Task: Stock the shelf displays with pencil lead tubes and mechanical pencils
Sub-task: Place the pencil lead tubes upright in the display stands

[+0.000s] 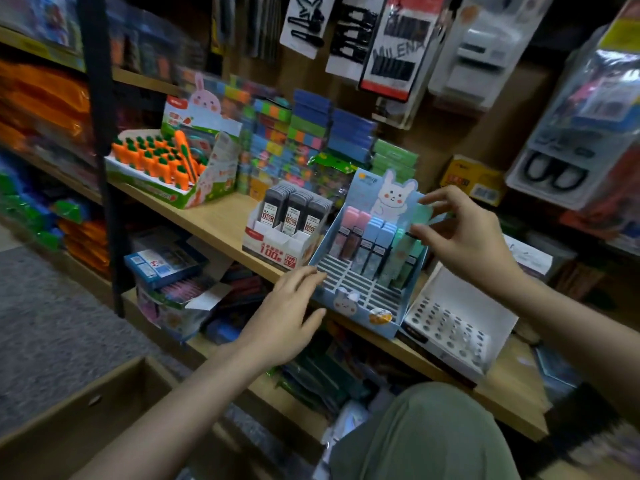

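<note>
A blue display box (pixel 363 299) with a rabbit on its back card sits at the front edge of a wooden shelf (pixel 221 220), tilted toward the camera. Its back rows hold pastel lead tubes (pixel 372 244) in pink, blue and green, standing upright in the slots; the front rows of the slotted grid hold nothing.

The left hand (pixel 291 313) rests against the box's front left corner, its fingers (pixel 304 278) straight and relaxed along the left edge and the thumb below the front wall. The right hand (pixel 460 233) reaches over the box's right side. Its thumb and forefinger pinch a green lead tube (pixel 424 211) near the top, at the right end of the back row, beside the rabbit card; whether the tube sits in a slot cannot be told.

Just left of the blue box, touching it or nearly so, stands a white and red display box (pixel 273 244) with 3 columns of dark grey lead tubes (pixel 294 211). Just to the right lies a white tray (pixel 457 323) with round holes, most of them holding small capped items. Farther left on the shelf is a box of carrot-shaped pens (pixel 156 157). A cardboard box (pixel 69 427) stands on the floor at lower left, and the person's knee in green cloth (pixel 426 434) shows at the bottom.
</note>
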The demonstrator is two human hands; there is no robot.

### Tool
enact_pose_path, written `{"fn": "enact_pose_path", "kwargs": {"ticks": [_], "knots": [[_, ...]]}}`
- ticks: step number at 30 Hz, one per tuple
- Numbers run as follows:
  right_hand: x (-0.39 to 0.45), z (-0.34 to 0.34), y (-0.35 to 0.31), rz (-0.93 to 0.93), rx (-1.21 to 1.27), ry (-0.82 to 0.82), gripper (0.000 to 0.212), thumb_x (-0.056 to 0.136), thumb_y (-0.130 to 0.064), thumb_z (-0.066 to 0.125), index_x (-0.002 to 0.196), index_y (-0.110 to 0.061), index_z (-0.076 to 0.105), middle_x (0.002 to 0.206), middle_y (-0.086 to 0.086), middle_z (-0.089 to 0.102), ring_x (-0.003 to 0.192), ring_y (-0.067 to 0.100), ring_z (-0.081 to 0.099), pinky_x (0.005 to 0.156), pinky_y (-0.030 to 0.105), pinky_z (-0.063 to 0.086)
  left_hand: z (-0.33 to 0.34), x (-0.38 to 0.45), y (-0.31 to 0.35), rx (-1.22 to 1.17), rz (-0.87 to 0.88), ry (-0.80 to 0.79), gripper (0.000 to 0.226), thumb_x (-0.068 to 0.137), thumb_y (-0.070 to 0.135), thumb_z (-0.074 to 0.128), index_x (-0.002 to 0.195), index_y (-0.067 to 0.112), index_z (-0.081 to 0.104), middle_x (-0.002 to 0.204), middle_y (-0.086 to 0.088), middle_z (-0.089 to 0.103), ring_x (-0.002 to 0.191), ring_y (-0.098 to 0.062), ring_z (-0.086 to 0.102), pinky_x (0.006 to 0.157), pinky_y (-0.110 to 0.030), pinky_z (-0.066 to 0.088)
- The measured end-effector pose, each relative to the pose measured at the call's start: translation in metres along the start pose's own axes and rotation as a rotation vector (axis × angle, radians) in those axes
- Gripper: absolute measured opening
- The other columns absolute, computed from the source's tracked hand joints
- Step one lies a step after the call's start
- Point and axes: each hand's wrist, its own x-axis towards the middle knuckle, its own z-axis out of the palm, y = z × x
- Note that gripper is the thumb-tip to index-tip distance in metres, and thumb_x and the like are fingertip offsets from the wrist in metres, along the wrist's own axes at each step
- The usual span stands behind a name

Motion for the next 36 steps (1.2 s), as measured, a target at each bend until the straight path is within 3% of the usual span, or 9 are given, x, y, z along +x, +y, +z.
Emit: {"fn": "enact_pose_path", "kwargs": {"ticks": [6,11,14,18,21,23,28,33,36], "knots": [[-0.012,0.006,0.028,-0.077,-0.180,-0.004,0.032,0.082,-0.016,0.078,0.106,-0.016,0.058,0.076,-0.020,0.052,0.065,-0.012,0.054,0.059,0.001,0.040,0.010,0.001,-0.008,0.134,0.037,-0.007,0.054,0.098,0.038,0.048,0.148,0.025,0.031,0.152,0.008,0.021,0.143,-0.012,0.014,0.115,-0.037,0.029],[-0.010,0.024,0.035,-0.067,-0.172,-0.041,0.029,0.083,-0.013,0.077,0.104,-0.015,0.057,0.083,-0.006,0.058,0.069,-0.006,0.055,0.061,0.014,0.044,0.013,0.004,-0.009,0.109,0.057,0.029,0.050,0.098,0.036,0.050,0.145,0.023,0.037,0.150,0.006,0.024,0.143,-0.012,0.015,0.114,-0.032,0.027],[-0.008,0.025,0.039,-0.038,-0.141,-0.056,0.029,0.082,-0.016,0.077,0.099,-0.021,0.054,0.082,-0.009,0.060,0.070,-0.005,0.058,0.058,0.010,0.041,0.015,0.005,-0.010,0.085,0.068,0.062,0.046,0.097,0.037,0.053,0.139,0.024,0.042,0.148,0.009,0.027,0.141,-0.008,0.019,0.109,-0.024,0.028],[-0.008,0.020,0.043,-0.003,-0.150,-0.096,0.031,0.079,-0.017,0.080,0.094,-0.023,0.054,0.081,-0.009,0.064,0.073,0.002,0.062,0.061,0.020,0.051,0.015,0.008,-0.010,0.083,0.083,0.122,0.041,0.093,0.042,0.058,0.129,0.024,0.049,0.137,0.013,0.036,0.129,-0.005,0.033,0.097,-0.016,0.032],[-0.009,0.022,0.045,-0.045,-0.231,-0.093,0.030,0.074,-0.018,0.084,0.093,-0.019,0.060,0.077,-0.009,0.060,0.068,-0.002,0.056,0.060,0.010,0.041,0.013,0.010,-0.010,0.072,0.085,0.163,0.036,0.091,0.042,0.061,0.119,0.022,0.052,0.126,0.013,0.043,0.117,-0.005,0.043,0.089,-0.019,0.042],[-0.008,0.024,0.045,-0.086,-0.299,-0.075,0.030,0.071,-0.019,0.086,0.093,-0.015,0.066,0.081,-0.007,0.056,0.067,0.006,0.053,0.061,0.013,0.037,0.013,0.010,-0.011,0.072,0.088,0.182,0.033,0.090,0.039,0.063,0.116,0.021,0.053,0.124,0.012,0.046,0.114,-0.006,0.046,0.087,-0.022,0.046],[-0.009,0.027,0.046,-0.142,-0.381,-0.031,0.029,0.071,-0.019,0.085,0.094,-0.008,0.071,0.088,-0.007,0.051,0.071,0.011,0.051,0.067,0.024,0.042,0.018,0.007,-0.011,0.066,0.086,0.207,0.034,0.091,0.025,0.065,0.122,0.017,0.053,0.131,0.007,0.048,0.122,-0.011,0.048,0.094,-0.026,0.048],[-0.010,0.029,0.041,-0.112,-0.391,-0.042,0.029,0.076,-0.016,0.083,0.102,-0.007,0.074,0.098,0.005,0.062,0.083,0.023,0.060,0.072,0.042,0.055,0.020,0.005,-0.014,0.018,0.097,0.162,0.041,0.093,0.023,0.062,0.130,0.019,0.045,0.141,0.009,0.037,0.130,-0.007,0.039,0.102,-0.022,0.040],[-0.011,0.027,0.039,-0.128,-0.406,-0.030,0.029,0.079,-0.016,0.079,0.106,-0.008,0.073,0.102,0.005,0.060,0.088,0.022,0.059,0.073,0.038,0.054,0.020,-0.001,-0.016,-0.001,0.104,0.161,0.049,0.096,0.026,0.056,0.141,0.020,0.038,0.152,0.010,0.026,0.140,-0.005,0.028,0.110,-0.024,0.035]]}}
